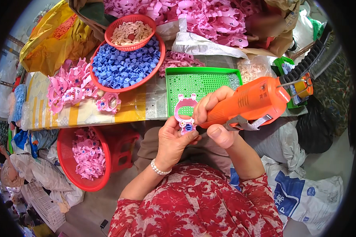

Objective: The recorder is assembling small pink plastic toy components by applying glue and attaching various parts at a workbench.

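Pink ring-shaped toy part under an orange electric screwdriver

Left hand pinching the part (small blue piece at its base) just in front of the green tray on the worktop; right hand wrapped around the screwdriver, tip hidden behind fingers.

A red bowl of blue bits sat far left. A small red basket sat on it. A green tray lay in the middle.
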The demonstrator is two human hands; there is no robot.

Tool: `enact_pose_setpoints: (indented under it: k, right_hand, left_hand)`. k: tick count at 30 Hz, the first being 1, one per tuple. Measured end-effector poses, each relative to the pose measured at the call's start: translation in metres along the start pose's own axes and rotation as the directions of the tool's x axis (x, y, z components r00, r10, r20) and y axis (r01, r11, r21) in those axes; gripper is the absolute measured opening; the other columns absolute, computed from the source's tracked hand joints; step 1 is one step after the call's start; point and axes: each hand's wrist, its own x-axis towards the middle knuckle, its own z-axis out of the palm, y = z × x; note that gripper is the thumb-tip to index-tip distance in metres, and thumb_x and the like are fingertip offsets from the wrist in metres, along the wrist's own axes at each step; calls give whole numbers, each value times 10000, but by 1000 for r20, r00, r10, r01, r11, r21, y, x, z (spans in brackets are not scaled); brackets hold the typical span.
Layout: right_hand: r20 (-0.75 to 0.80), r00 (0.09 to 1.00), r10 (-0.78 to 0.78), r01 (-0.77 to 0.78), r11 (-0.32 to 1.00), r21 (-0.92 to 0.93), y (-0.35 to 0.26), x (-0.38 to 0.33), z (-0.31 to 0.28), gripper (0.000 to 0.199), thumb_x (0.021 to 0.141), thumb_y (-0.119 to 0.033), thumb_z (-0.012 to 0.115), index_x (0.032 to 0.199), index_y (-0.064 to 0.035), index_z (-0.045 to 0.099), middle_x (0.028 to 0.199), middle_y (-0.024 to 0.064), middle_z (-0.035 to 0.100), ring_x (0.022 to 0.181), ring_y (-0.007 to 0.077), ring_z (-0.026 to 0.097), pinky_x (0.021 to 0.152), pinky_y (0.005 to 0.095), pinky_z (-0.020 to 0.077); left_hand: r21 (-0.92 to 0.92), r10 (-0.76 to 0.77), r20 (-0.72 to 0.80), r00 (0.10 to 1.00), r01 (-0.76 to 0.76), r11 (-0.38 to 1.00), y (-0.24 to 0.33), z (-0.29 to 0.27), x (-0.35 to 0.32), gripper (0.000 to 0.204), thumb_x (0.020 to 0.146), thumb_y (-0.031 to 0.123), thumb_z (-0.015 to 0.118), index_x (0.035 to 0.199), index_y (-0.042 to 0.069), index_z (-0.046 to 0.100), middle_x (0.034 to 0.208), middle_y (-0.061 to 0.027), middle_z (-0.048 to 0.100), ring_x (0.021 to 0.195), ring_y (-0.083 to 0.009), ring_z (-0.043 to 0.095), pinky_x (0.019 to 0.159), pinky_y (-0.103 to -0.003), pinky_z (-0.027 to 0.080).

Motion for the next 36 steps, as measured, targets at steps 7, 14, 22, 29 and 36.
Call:
enact_pose_setpoints:
  k: [7,14,22,29,36]
  right_hand:
    - [31,999,28,-28,1000,-6,-2,-1,-1,485,732,-265,745,975,-57,381,783,83,522,726,172,529,708,321,479]
    - [54,998,45,-44,999,-23,-6,6,-1,474,739,-298,734,938,-50,382,741,82,517,680,169,525,671,315,480]
    - [-26,998,58,-57,998,22,-4,10,2,483,731,-335,722,922,-51,381,728,88,522,654,168,524,650,308,480]
    - [-71,997,25,-26,1000,-13,0,8,1,510,730,-352,730,943,-47,380,737,91,519,653,171,524,646,314,479]
    - [-54,998,-34,38,997,70,-2,7,-3,439,729,-205,714,975,-20,401,754,77,531,677,128,529,612,263,458]
  left_hand:
    - [5,9,17,1000,-9,1000,1,0,0,341,808,-65,628,1115,0,493,968,-75,606,754,-143,647,625,-230,561]
    - [21,37,-62,997,-36,999,2,8,-1,326,802,-94,610,1094,-4,496,973,-79,602,757,-141,645,632,-227,564]
    - [23,15,-62,998,-14,1000,4,8,1,329,799,-102,606,1096,-12,494,980,-87,600,755,-141,645,637,-223,561]
    - [7,-31,-45,999,31,999,3,5,3,339,803,-94,611,1109,-8,492,978,-84,601,747,-149,650,625,-226,556]
    - [29,-41,-35,999,42,999,0,1,4,348,805,-86,616,1119,-2,493,960,-77,604,740,-142,651,629,-226,553]
